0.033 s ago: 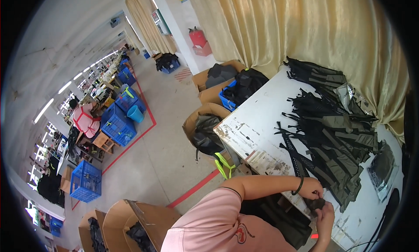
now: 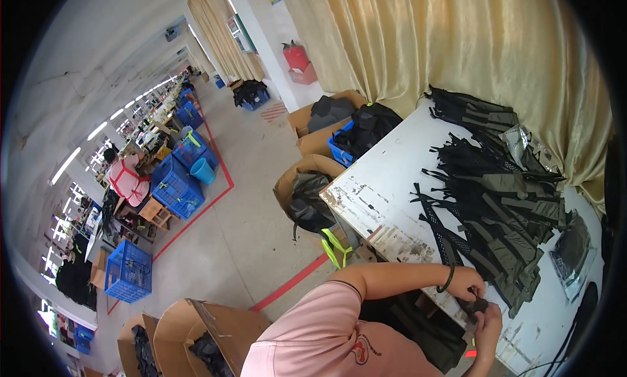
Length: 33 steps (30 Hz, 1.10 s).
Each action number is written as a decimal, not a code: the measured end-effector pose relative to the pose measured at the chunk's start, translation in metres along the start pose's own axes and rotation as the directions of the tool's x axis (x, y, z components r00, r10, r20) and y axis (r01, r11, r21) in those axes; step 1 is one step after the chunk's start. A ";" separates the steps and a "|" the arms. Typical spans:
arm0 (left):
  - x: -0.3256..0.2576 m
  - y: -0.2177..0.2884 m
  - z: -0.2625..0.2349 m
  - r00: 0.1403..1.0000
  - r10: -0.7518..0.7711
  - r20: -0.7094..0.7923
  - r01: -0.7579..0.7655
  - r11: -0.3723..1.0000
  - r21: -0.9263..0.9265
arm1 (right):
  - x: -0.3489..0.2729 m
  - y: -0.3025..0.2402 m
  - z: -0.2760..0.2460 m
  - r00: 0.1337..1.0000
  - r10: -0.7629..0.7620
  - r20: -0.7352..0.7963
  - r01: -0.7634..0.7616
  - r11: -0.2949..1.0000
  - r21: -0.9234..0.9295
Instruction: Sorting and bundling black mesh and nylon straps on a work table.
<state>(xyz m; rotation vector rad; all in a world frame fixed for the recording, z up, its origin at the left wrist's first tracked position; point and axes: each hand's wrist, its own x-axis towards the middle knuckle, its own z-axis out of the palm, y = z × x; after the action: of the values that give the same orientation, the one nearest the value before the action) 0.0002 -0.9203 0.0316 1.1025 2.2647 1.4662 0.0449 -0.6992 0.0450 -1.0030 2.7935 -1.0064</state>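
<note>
At the table's near edge my left hand (image 2: 466, 283), with a dark band on its wrist, has its fingers closed on a small dark grey-green fabric piece (image 2: 471, 306). My right hand (image 2: 488, 326) pinches the same piece from the other side, so the two hands are close together. What part of the piece lies between the fingers is partly hidden. Just beyond them, dark fabric straps with mesh parts (image 2: 499, 227) lie in overlapping bundles on the white table (image 2: 385, 161). Below the table edge, dark cloth (image 2: 424, 331) hangs beside my body.
A clear plastic bag with dark contents (image 2: 573, 256) lies on the table's right. Cardboard boxes (image 2: 228, 315) and a blue crate (image 2: 342, 148) of dark goods stand around the table. A person (image 2: 128, 178) sits among blue crates (image 2: 176, 187) at the left. A curtain (image 2: 483, 44) hangs behind.
My fingers have shifted very slightly on the fabric piece, and my right hand is a little higher. Everything else looks the same.
</note>
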 end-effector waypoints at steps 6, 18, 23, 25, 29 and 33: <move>0.009 -0.001 0.025 0.957 -0.064 -0.283 0.138 0.958 0.250 | 0.001 -0.023 0.012 0.886 0.273 -0.375 -0.208 0.956 0.205; 0.006 -0.007 0.030 0.943 -0.210 -0.257 0.227 0.973 0.040 | 0.002 -0.004 0.039 0.909 0.146 -0.391 -0.094 0.984 0.150; 0.002 -0.009 0.035 0.952 -0.222 -0.209 0.235 0.971 0.040 | 0.010 -0.013 0.017 0.971 0.158 -0.178 -0.144 0.986 0.087; 0.002 -0.007 0.036 0.965 -0.182 -0.188 0.195 0.980 0.048 | 0.012 -0.011 0.016 0.962 0.187 -0.200 -0.180 0.982 0.055; -0.002 0.025 0.038 0.992 0.057 -0.117 -0.029 0.974 0.226 | 0.013 0.007 0.023 0.902 0.245 -0.356 -0.185 0.964 0.193; -0.012 0.037 0.038 0.974 0.171 -0.152 -0.107 0.927 0.358 | 0.003 0.036 0.035 0.898 0.406 -0.169 -0.220 0.748 0.626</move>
<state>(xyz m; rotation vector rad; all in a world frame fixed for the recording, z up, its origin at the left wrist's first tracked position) 0.0460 -0.8945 0.0427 1.2978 2.7028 1.2890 0.0294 -0.7000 -0.0025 -0.2941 2.4034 -1.9216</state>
